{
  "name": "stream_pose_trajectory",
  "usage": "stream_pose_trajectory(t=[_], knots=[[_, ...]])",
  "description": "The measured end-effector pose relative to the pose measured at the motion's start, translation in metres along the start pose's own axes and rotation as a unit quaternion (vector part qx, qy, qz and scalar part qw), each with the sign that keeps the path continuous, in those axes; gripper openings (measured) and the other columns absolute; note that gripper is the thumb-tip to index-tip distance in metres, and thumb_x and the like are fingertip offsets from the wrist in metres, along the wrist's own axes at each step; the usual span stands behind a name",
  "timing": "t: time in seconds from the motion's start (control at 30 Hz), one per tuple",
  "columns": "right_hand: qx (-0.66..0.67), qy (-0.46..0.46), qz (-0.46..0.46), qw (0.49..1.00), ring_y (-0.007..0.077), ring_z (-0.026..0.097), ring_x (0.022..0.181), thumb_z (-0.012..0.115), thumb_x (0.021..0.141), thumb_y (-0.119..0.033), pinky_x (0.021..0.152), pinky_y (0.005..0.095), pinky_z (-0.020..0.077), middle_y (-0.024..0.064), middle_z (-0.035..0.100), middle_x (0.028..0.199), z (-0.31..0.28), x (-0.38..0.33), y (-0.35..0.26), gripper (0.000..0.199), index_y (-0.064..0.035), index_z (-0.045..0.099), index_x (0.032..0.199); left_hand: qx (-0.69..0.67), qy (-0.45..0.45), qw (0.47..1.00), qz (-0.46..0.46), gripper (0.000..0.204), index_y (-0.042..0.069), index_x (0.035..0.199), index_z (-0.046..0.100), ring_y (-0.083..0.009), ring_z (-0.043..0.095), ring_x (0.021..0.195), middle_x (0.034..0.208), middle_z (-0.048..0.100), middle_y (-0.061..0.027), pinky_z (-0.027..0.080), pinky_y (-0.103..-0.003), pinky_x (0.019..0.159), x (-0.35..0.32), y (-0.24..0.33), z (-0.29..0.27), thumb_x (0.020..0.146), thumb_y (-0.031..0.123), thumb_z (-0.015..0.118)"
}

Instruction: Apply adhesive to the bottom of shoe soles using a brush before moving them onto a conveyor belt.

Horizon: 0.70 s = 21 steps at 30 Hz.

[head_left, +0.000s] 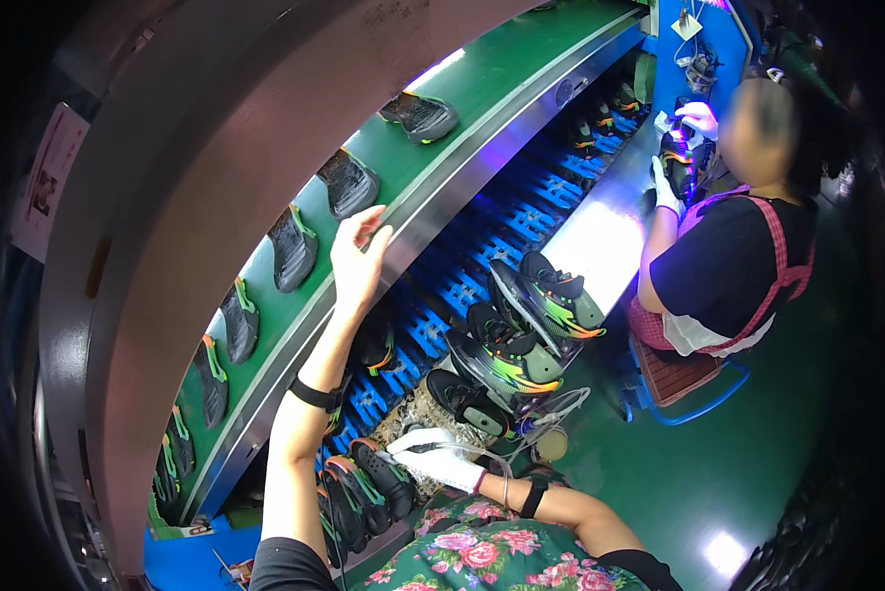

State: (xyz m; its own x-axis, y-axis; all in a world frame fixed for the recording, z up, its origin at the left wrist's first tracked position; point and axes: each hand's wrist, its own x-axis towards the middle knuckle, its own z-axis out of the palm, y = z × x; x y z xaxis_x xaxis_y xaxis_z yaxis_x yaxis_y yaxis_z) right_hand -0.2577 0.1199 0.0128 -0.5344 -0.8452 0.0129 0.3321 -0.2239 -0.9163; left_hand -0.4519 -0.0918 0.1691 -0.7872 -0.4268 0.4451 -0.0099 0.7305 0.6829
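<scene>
My bare left hand [359,258] is raised at the edge of the green conveyor belt [521,49], fingers curved and apart, with nothing between them. Just beyond its fingertips lies a black shoe sole [348,185]; another sole [293,251] rests on the belt to its left. My right hand [440,459], in a white glove, is low and close to my body, closed round something slim and greyish that I cannot make out. A pale cable [506,473] runs past that wrist. Beside the glove stands a row of dark soles [365,497] with orange and green edges.
Black sneakers [511,360] with green and orange trim stand right of centre. Blue rack fingers [462,291] line the belt's lower side. A brown machine hood [166,197] arches over the left. A seated co-worker [723,261] in white gloves handles a shoe at far right.
</scene>
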Motion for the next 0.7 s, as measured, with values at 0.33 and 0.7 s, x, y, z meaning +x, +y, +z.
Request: stream_pose_trajectory(t=[0.33,0.7], knots=[[0.038,-0.020,0.036,0.998,0.0118,0.065,0.081,0.074,0.086,-0.013,0.073,0.0269,0.0517,0.0053,0.073,0.089,0.006,-0.004,-0.012,0.013,-0.0029,0.076,0.093,0.068,0.060,0.994,0.062,0.044,0.003,0.115,0.069,-0.0248,0.062,0.102,0.104,0.067,-0.0117,0.047,-0.035,0.093,0.024,-0.027,0.012,0.076,0.021,0.079],[-0.023,-0.010,0.020,0.999,0.0129,0.066,0.081,0.075,0.086,-0.014,0.074,0.0283,0.0526,0.0059,0.072,0.089,0.004,0.001,-0.024,0.013,-0.0037,0.076,0.094,-0.176,-0.062,0.980,-0.069,0.028,-0.002,0.113,0.070,-0.0144,0.067,0.095,0.101,0.073,-0.0090,0.051,-0.026,0.088,0.009,-0.043,-0.008,0.089,0.012,0.071]])
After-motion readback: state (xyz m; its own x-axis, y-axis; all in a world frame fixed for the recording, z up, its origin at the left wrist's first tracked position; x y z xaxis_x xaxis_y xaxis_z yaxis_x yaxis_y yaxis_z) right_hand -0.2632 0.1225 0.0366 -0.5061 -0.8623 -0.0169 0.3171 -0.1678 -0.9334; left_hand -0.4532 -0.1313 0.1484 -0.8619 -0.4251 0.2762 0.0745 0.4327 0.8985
